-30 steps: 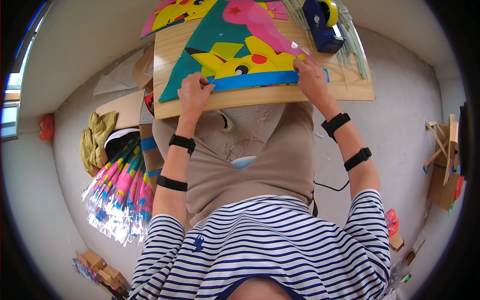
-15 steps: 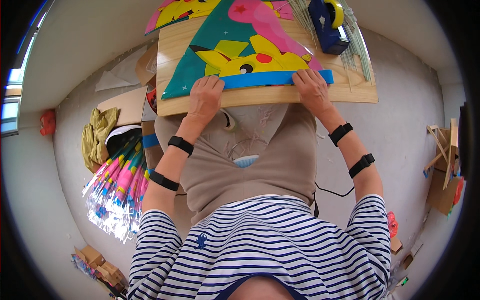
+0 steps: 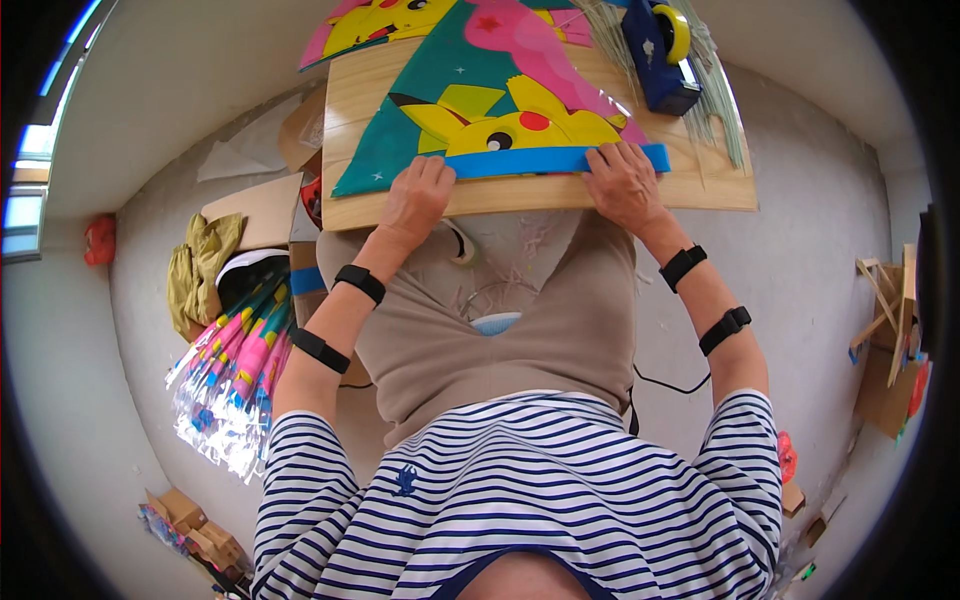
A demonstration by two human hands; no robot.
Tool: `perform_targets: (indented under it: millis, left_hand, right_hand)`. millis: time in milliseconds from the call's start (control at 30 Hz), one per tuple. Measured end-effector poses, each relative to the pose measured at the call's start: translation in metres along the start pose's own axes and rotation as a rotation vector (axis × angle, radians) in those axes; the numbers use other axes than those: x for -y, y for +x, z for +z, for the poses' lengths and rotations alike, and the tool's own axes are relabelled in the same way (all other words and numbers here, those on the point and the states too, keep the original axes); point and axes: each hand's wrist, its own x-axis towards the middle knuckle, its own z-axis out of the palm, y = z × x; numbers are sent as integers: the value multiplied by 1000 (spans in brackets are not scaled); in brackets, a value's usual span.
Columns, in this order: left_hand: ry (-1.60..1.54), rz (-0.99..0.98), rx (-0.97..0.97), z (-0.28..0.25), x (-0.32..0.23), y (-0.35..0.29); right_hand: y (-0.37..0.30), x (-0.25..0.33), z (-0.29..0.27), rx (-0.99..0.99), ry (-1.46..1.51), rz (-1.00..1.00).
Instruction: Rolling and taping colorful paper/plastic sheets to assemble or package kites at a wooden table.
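A triangular printed plastic sheet (image 3: 400, 132), green and pink with a yellow cartoon figure, lies on the wooden table, shaped like a kite sail. Along its near edge runs a flat blue strip (image 3: 515, 162). My left hand (image 3: 418, 195) has its fingers curled down on the strip's left end. Toward the right end, my right hand (image 3: 625, 182) holds the strip the same way, leaving a short blue tip showing beyond it. Both thumbs are mostly hidden, and the strip looks straight between my hands.
On the wooden table (image 3: 700, 190), a blue tape dispenser (image 3: 660, 65) with a yellow roll stands at far right beside thin pale rods (image 3: 722, 100). Another printed sheet (image 3: 385, 22) lies at far left. Bundled colourful sheets (image 3: 240, 355) and a cardboard box (image 3: 255, 212) are left of my legs.
The whole view has shifted slightly. Both hands stay at the same places on the blue strip, with their fingers still curled, and the sheet lies as before.
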Motion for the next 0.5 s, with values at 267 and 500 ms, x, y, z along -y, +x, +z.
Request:
perform_targets:
  millis: [267, 500]
  left_hand:
    - [-5, -3, 81, 4, 0, 0]
    - [22, -1, -3, 9, -5, -2]
  right_hand:
    - [6, -3, -3, -11, 23, -12]
    - [1, 2, -1, 2, 5, -31]
